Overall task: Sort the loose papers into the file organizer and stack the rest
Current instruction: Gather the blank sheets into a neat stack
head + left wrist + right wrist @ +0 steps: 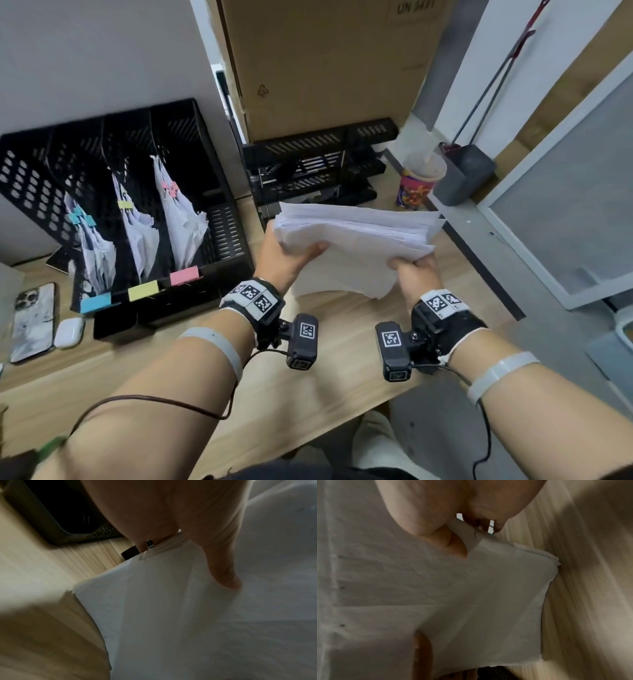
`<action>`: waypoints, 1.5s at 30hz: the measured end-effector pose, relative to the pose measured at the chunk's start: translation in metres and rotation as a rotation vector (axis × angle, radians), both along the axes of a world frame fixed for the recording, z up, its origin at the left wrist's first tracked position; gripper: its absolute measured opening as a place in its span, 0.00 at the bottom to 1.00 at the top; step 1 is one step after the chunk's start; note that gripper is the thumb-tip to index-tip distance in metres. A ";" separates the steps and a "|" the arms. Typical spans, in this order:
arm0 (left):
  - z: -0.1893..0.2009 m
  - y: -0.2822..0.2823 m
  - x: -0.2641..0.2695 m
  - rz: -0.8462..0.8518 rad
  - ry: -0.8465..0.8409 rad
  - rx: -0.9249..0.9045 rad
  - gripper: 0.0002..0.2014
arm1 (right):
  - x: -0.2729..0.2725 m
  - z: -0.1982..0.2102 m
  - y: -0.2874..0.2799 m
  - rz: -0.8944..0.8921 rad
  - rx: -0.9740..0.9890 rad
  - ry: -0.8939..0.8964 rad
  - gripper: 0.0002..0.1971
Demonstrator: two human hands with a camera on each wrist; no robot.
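Note:
A thick stack of white papers (356, 240) is held above the wooden desk (308, 394), tilted with its far edge up. My left hand (291, 255) grips its left edge, thumb on top. My right hand (416, 270) grips the near right corner. Both wrist views show a thumb pressed on the white sheets (171, 615) (453, 595). The black file organizer (137, 212) stands at the left, with clipped papers in three slots. Blue (97, 303), yellow (143, 290) and pink (184, 275) labels mark its front.
A black mesh tray rack (318, 164) stands behind the stack, before a cardboard box (325, 68). A colourful paper cup (419, 186) sits at the right rear. A phone (32, 322) and an earbud case (68, 333) lie at the left. The desk's right edge is close.

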State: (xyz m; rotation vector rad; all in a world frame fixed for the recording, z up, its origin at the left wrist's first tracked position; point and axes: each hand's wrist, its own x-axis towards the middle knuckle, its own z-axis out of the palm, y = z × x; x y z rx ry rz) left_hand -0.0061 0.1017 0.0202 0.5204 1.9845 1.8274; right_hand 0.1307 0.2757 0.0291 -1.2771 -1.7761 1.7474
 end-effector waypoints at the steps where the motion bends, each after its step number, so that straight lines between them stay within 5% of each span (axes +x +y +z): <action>1: -0.003 0.001 0.001 0.002 -0.016 -0.010 0.27 | 0.000 0.001 0.001 0.006 0.008 -0.007 0.25; 7: 0.007 0.013 0.000 0.063 -0.018 0.050 0.17 | -0.012 0.020 0.006 0.027 0.060 0.008 0.10; 17: 0.007 0.010 -0.008 -0.024 -0.031 0.013 0.33 | -0.009 0.038 0.010 0.143 0.037 0.186 0.28; 25: 0.008 0.009 -0.008 -0.035 -0.013 -0.010 0.28 | -0.041 0.059 0.015 -0.115 -0.021 0.115 0.29; 31: 0.006 0.009 -0.011 -0.068 -0.015 0.000 0.30 | -0.037 0.053 0.013 -0.061 0.071 0.108 0.24; 41: -0.002 0.017 -0.009 -0.001 -0.058 -0.032 0.07 | -0.027 0.048 0.019 0.034 -0.046 0.187 0.23; 45: 0.001 0.022 -0.012 0.051 -0.116 0.042 0.09 | -0.029 0.049 0.022 0.046 0.011 0.229 0.27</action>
